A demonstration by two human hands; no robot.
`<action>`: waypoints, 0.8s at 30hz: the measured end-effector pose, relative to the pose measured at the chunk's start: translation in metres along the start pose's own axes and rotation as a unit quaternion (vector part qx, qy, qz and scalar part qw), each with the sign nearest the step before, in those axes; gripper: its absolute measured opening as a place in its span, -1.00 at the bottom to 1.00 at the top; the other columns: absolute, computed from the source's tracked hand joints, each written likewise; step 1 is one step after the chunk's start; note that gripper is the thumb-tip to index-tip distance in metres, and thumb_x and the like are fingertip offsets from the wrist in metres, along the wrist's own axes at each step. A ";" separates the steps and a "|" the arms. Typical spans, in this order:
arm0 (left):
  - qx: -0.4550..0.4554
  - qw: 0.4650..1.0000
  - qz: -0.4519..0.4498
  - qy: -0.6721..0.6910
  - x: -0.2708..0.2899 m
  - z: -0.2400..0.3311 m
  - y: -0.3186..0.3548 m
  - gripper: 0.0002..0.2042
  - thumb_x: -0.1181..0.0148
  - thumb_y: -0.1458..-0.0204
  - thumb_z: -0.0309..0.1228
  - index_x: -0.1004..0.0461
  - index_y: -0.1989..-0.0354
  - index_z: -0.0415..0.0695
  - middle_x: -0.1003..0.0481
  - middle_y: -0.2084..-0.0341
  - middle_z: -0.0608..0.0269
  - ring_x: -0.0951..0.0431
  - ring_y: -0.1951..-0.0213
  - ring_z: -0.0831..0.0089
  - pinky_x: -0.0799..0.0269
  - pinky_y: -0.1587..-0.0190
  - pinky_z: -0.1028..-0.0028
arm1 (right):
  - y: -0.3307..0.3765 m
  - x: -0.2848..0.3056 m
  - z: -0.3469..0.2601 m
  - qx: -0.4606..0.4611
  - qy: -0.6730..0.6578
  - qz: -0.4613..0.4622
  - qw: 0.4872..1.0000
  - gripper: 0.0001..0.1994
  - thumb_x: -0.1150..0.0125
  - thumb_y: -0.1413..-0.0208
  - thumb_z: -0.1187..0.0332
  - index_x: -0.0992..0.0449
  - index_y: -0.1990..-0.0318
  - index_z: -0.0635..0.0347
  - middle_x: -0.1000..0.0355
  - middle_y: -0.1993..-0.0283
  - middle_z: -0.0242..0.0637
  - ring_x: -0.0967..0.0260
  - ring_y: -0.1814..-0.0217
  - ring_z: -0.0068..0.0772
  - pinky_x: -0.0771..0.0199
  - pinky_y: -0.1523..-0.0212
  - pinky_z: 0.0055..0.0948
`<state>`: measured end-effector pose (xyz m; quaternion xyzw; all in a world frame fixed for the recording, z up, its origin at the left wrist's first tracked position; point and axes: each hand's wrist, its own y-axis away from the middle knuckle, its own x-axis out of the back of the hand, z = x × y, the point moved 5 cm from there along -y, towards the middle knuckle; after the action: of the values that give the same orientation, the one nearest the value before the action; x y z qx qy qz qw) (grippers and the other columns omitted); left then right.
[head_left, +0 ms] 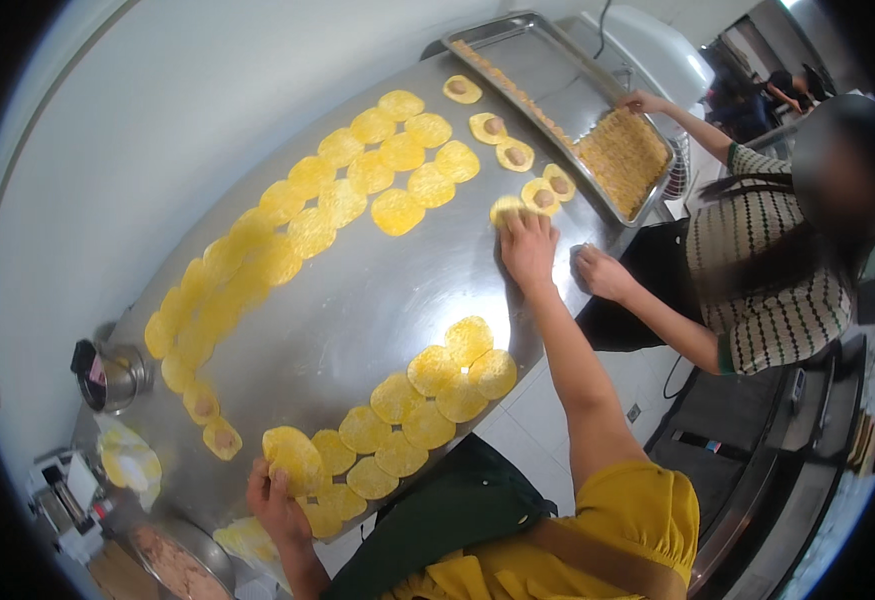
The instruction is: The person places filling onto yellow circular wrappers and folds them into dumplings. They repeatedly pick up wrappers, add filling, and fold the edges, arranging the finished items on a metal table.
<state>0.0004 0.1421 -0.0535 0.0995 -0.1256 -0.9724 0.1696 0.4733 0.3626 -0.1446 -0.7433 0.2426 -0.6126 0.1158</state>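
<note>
My left hand [279, 508] is closed on the edge of a thin yellow dough round [294, 452], held over the near end of a double row of yellow rounds [397, 400]. My right hand [529, 250] reaches to the far right of the steel table. Its fingers press down on another yellow round [504, 207], partly hidden beneath them. Close by lie several rounds with a brownish dab of filling [515, 154] in the middle. Two more filled rounds [222, 437] lie at the left end of the long far band of rounds [312, 177].
A metal tray [557, 45] with crumbly orange-yellow food [622, 150] stands at the far right; a co-worker's hand [642, 102] touches its rim, the other [602, 272] rests by the table edge. A bowl of pinkish filling [172, 562] and a metal pot [117, 375] stand at left.
</note>
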 end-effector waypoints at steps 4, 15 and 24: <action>0.014 1.000 0.018 0.013 -0.011 0.002 -0.010 -0.86 -0.13 -0.01 -0.52 -0.44 0.25 -0.26 -0.36 0.32 0.33 -0.36 0.20 0.53 -0.24 0.03 0.51 | 0.019 0.025 0.066 -0.077 0.110 -0.092 0.987 -0.77 -0.14 0.05 0.30 -0.55 0.19 0.02 -0.45 0.08 -0.26 -0.22 -0.10 -0.08 -0.16 -0.02 0.05; -0.019 0.999 -0.019 -0.045 0.005 0.013 0.000 -0.84 -0.15 0.05 -0.55 -0.45 0.28 -0.31 -0.35 0.34 0.29 -0.35 0.24 0.49 -0.23 0.09 0.50 | -0.072 -0.009 0.154 -0.114 0.122 -0.246 0.955 -0.57 -0.04 -0.07 0.27 -0.28 -0.12 0.12 -0.47 0.11 0.11 -0.45 0.04 0.08 -0.43 0.05 -0.11; -0.043 0.995 0.072 0.045 0.068 0.047 0.066 -0.90 -0.14 0.01 -0.61 -0.47 0.30 -0.27 -0.35 0.32 0.34 -0.36 0.23 0.56 -0.25 0.10 0.55 | -0.040 0.002 -0.039 0.117 -0.201 -0.072 0.970 -0.63 -0.15 0.08 0.59 -0.48 0.04 0.19 -0.39 0.01 -0.07 -0.37 0.02 -0.10 -0.42 0.09 -0.24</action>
<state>-0.0534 0.0678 -0.0007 0.1268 -0.0830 -0.9566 0.2490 0.4442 0.4009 -0.1157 -0.8480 0.0863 -0.4814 0.2042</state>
